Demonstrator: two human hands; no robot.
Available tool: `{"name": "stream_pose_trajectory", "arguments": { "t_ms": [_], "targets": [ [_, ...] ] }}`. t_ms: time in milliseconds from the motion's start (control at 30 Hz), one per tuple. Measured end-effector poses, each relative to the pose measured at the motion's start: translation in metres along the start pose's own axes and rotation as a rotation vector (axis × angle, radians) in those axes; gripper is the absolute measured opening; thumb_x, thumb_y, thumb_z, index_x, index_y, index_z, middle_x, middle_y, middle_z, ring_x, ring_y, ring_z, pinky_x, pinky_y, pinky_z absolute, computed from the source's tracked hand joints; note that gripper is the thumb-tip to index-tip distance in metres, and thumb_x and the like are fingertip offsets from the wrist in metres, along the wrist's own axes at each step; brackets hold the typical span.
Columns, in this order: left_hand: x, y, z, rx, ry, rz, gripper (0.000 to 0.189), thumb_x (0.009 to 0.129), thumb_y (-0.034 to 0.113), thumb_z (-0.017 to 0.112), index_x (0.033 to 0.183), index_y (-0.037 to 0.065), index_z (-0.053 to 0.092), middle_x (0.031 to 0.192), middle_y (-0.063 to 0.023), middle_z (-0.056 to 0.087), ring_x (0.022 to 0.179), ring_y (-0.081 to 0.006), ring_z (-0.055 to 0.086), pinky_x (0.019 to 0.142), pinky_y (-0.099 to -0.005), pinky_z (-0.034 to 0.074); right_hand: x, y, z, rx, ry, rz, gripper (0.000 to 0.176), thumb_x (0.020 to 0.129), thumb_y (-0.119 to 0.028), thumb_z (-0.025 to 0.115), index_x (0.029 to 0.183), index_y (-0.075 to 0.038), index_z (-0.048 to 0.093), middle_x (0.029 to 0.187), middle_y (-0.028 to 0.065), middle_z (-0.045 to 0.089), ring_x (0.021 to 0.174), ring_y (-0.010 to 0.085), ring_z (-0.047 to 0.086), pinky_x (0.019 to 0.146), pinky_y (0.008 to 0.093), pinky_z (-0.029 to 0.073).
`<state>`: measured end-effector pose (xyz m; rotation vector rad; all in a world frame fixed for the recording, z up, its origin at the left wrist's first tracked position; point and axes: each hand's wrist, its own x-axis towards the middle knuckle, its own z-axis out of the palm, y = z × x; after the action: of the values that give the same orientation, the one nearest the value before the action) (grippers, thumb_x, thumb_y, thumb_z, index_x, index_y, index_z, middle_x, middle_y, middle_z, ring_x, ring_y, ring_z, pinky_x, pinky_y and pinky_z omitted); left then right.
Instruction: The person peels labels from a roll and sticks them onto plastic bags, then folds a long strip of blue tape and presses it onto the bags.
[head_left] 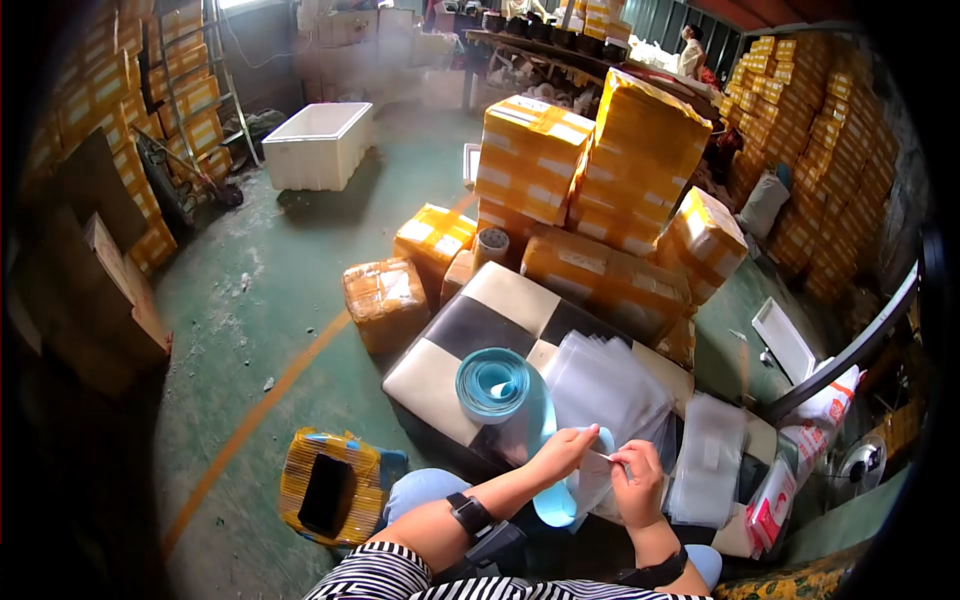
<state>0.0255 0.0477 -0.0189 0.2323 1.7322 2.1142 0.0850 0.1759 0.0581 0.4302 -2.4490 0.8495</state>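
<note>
Head view: both hands work close together over the near edge of a low black-and-cream checkered desk [440, 370]. The left hand [563, 452] and the right hand [638, 485] each pinch one side of a small white label [597, 463], fingers closed on it, thumb against forefinger. The label is held between the two hands, just above the person's lap. A pale blue backing strip [548, 440] runs from a roll [493, 385] lying on the desk, passes under the left hand and curls below the wrists. A black watch [470, 513] sits on the left wrist.

Clear plastic bags [610, 385] lie spread on the desk just right of the roll, with a second stack [708, 470] beside the right hand. On the green floor [280, 300] to the left, a dark phone [325, 493] rests on a yellow-wrapped parcel [355, 470]. Yellow-taped boxes [600, 180] are piled behind the desk, and a white tub [320, 145] stands well apart.
</note>
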Motion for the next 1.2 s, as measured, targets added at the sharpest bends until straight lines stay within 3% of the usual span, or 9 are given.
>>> {"name": "stream_pose_trajectory", "arguments": {
  "t_ms": [133, 267, 400, 533, 600, 633, 767, 967, 1200],
  "targets": [
    [-0.006, 0.022, -0.002, -0.377, -0.001, -0.214, 0.041, 0.089, 0.039, 0.041, 0.08, 0.001, 0.053, 0.064, -0.0047, 0.052, 0.053, -0.0133, 0.048, 0.056, -0.026, 0.042, 0.003, 0.002, -0.009, 0.073, 0.077, -0.083, 0.017, 0.066, 0.005, 0.06, 0.077, -0.005, 0.052, 0.079, 0.0107, 0.053, 0.072, 0.0257, 0.053, 0.064, 0.0318, 0.044],
    [-0.002, 0.011, -0.001, -0.421, -0.004, -0.198, 0.042, 0.089, 0.039, 0.04, 0.078, 0.001, 0.054, 0.061, -0.0054, 0.052, 0.052, -0.0142, 0.05, 0.054, -0.0268, 0.042, 0.006, 0.009, -0.025, 0.404, 0.188, 0.029, 0.013, 0.074, 0.001, 0.059, 0.08, -0.005, 0.05, 0.081, 0.0079, 0.053, 0.074, 0.0184, 0.053, 0.068, 0.0272, 0.043],
    [0.002, -0.004, 0.003, -0.152, 0.032, -0.07, 0.046, 0.089, 0.038, 0.04, 0.07, -0.001, 0.053, 0.062, -0.0081, 0.056, 0.052, -0.0164, 0.05, 0.052, -0.0286, 0.041, 0.011, 0.018, -0.048, 0.546, 0.366, 0.238, 0.012, 0.082, -0.015, 0.06, 0.082, -0.006, 0.051, 0.083, 0.0024, 0.052, 0.078, 0.0103, 0.049, 0.075, 0.022, 0.038],
    [-0.002, 0.0, 0.003, 0.252, -0.02, 0.052, 0.044, 0.089, 0.036, 0.04, 0.078, -0.004, 0.056, 0.066, -0.0125, 0.057, 0.059, -0.0192, 0.052, 0.059, -0.0329, 0.042, 0.0, 0.055, -0.056, 0.454, 0.379, 0.326, 0.007, 0.082, -0.004, 0.056, 0.088, -0.003, 0.052, 0.085, 0.0013, 0.052, 0.078, 0.0095, 0.05, 0.074, 0.0217, 0.041],
    [-0.011, 0.004, 0.011, 0.483, -0.135, 0.071, 0.045, 0.089, 0.036, 0.039, 0.079, -0.004, 0.058, 0.068, -0.0183, 0.057, 0.063, -0.0252, 0.056, 0.062, -0.0376, 0.042, 0.005, 0.054, -0.056, 0.484, 0.342, 0.404, 0.007, 0.082, 0.0, 0.051, 0.088, -0.002, 0.052, 0.078, 0.0021, 0.053, 0.071, 0.0099, 0.051, 0.068, 0.0222, 0.042],
    [-0.017, 0.009, 0.018, 0.569, -0.152, 0.099, 0.05, 0.086, 0.038, 0.042, 0.062, -0.004, 0.053, 0.061, -0.0249, 0.05, 0.06, -0.0416, 0.048, 0.057, -0.0457, 0.038, 0.008, 0.056, -0.054, 0.502, 0.345, 0.432, 0.007, 0.081, 0.001, 0.05, 0.088, -0.001, 0.051, 0.075, 0.0026, 0.053, 0.069, 0.0101, 0.051, 0.067, 0.0222, 0.042],
    [-0.033, 0.009, 0.034, 0.856, -0.4, 0.209, 0.046, 0.085, 0.034, 0.042, 0.058, -0.001, 0.055, 0.058, -0.019, 0.053, 0.059, -0.0369, 0.052, 0.057, -0.044, 0.042, 0.023, 0.096, -0.032, 0.738, 0.215, 0.655, 0.01, 0.081, -0.002, 0.053, 0.09, -0.001, 0.052, 0.075, 0.0035, 0.054, 0.065, 0.0104, 0.051, 0.061, 0.0222, 0.043],
    [-0.035, 0.01, 0.035, 1.041, -0.663, 0.15, 0.04, 0.084, 0.033, 0.046, 0.067, 0.0, 0.06, 0.063, -0.0173, 0.057, 0.06, -0.0357, 0.056, 0.058, -0.0425, 0.045, 0.063, 0.145, 0.035, 0.539, -0.227, 1.025, 0.012, 0.078, -0.013, 0.059, 0.084, -0.003, 0.056, 0.069, 0.0016, 0.056, 0.057, 0.0085, 0.05, 0.05, 0.0214, 0.041],
    [-0.034, -0.001, 0.033, 1.024, -0.65, 0.249, 0.039, 0.083, 0.034, 0.045, 0.065, 0.002, 0.058, 0.058, -0.0145, 0.056, 0.055, -0.0335, 0.055, 0.051, -0.0412, 0.044, 0.074, 0.161, 0.083, 0.484, -0.265, 1.028, 0.011, 0.077, -0.013, 0.06, 0.079, -0.003, 0.056, 0.064, 0.0027, 0.055, 0.048, 0.009, 0.047, 0.04, 0.0221, 0.037]
  ]
}}
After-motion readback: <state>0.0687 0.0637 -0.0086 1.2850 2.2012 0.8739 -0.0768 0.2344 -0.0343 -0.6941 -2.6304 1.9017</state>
